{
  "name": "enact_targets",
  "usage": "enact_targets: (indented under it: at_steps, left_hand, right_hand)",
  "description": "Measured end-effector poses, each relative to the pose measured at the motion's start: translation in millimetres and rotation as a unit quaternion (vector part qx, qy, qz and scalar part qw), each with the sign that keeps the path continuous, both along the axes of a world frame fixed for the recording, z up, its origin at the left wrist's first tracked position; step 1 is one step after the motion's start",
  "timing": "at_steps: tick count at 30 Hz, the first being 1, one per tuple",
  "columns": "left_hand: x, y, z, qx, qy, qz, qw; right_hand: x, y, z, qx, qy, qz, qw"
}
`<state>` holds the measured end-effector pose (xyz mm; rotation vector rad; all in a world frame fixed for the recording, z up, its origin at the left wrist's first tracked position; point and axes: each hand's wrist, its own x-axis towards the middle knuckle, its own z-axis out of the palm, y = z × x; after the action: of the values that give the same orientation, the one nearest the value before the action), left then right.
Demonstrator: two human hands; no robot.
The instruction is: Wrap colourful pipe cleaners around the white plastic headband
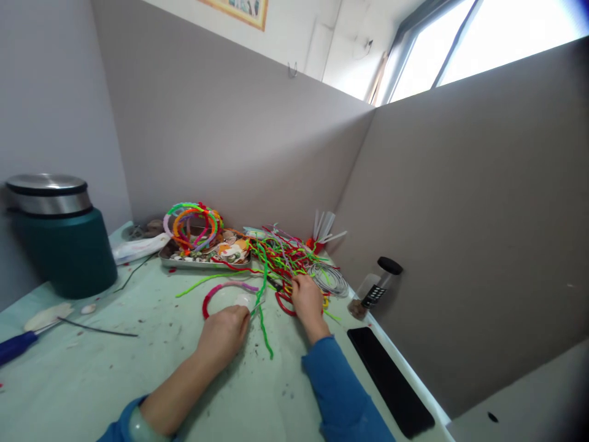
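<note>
My left hand is closed on a wire hoop partly wrapped in red, pink and purple fuzzy pipe cleaner. A bare wire end sticks out past its fingers. Beside this hand, a green pipe cleaner hangs down across the table. At the near edge of a tangled pile of pipe cleaners, my right hand has its fingers pinched together. What they grip, if anything, is hidden. Scissors with a red handle lie against this hand, partly covered by it.
Finished colourful hoops stand in a metal tray of shells. A green flask and a blue-handled tool are at left. On the right are coiled wire, a clear black-lidded jar and a black phone. Partitions enclose the table.
</note>
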<state>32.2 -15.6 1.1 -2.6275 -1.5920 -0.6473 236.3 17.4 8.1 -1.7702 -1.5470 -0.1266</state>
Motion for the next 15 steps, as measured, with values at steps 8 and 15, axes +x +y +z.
enact_targets:
  at_steps: [8, 15]
  left_hand:
    - [5.7, -4.0, -4.5, 0.011, 0.065, -0.020, 0.998]
    - [4.2, -6.4, -4.0, -0.011, 0.056, -0.018, 0.998]
  right_hand:
    - [37.3, 18.6, -1.8, -0.214, -0.252, -0.045, 0.943]
    - [33.6, 28.2, 13.1, -0.261, -0.303, -0.016, 0.916]
